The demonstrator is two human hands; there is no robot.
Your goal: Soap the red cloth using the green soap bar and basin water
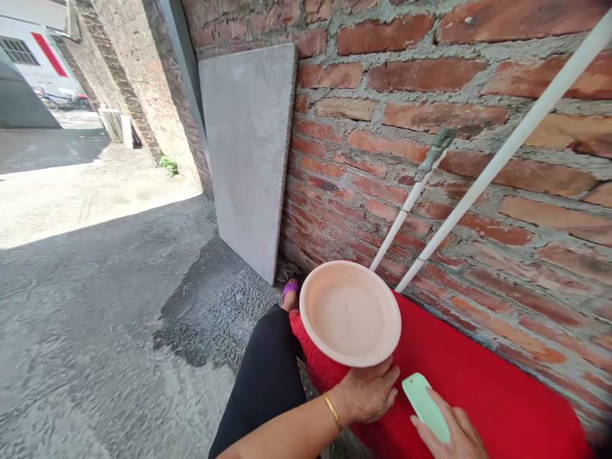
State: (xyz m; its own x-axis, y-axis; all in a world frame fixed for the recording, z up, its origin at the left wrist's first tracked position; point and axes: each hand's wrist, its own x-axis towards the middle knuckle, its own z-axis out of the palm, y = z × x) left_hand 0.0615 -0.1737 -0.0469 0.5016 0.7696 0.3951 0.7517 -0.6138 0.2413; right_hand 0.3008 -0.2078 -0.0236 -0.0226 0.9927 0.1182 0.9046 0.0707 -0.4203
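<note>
My left hand point(371, 390) lies on the red cloth point(482, 370) just below the near rim of a pale pink plastic basin point(350, 306). Its fingers are stretched out, and the back of the hand seems to touch the basin's rim. A gold bangle point(333, 411) circles that wrist. To the right, my right hand point(456, 430) grips a mint-green scrubbing brush point(423, 403) with a small hole at its far end. The brush is over the cloth; its underside is hidden. Inside the basin are a few small dark specks.
A brick wall point(354, 159) runs along the right, with two white pipes point(471, 204) and a grey tap fitting point(435, 153). A grey slab point(248, 146) leans there. Wet concrete point(215, 299) spreads beside my black-trousered leg point(268, 376) and a foot in a purple slipper point(289, 288).
</note>
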